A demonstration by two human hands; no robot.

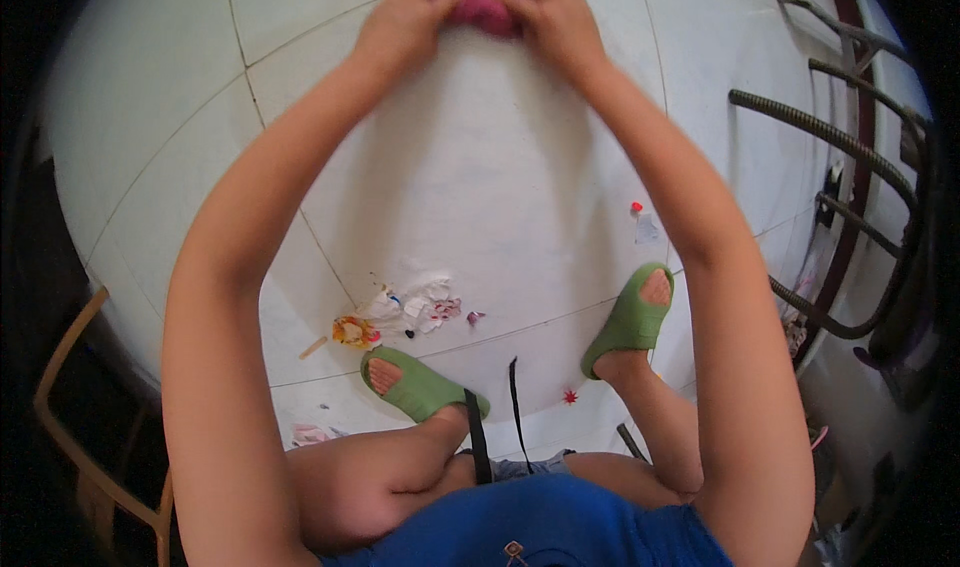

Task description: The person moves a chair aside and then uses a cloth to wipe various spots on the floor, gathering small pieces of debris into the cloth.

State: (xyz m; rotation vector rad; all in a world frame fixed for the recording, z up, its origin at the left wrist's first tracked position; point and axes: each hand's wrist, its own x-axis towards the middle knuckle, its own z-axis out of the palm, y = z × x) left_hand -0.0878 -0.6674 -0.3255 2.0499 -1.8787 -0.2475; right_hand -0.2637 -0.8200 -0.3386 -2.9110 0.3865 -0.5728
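Observation:
Both of my arms stretch forward to a crumpled dark pink cloth (485,4) at the top edge of the view. My left hand (405,23) grips its left side, thumb across the fabric. From the other side, my right hand (559,19) holds it in the same way. The cloth is bunched between the two hands, above or against the white tiled floor (487,162); contact cannot be made out. Its far end is partly cut off by the picture's rim.
Crumpled paper scraps (424,300) and a stained wrapper (352,332) lie by my left green slipper (416,387). A red bit (637,207) lies near my right slipper (634,319). Curved metal tubing (832,135) stands at right, a tan chair frame (64,424) at left.

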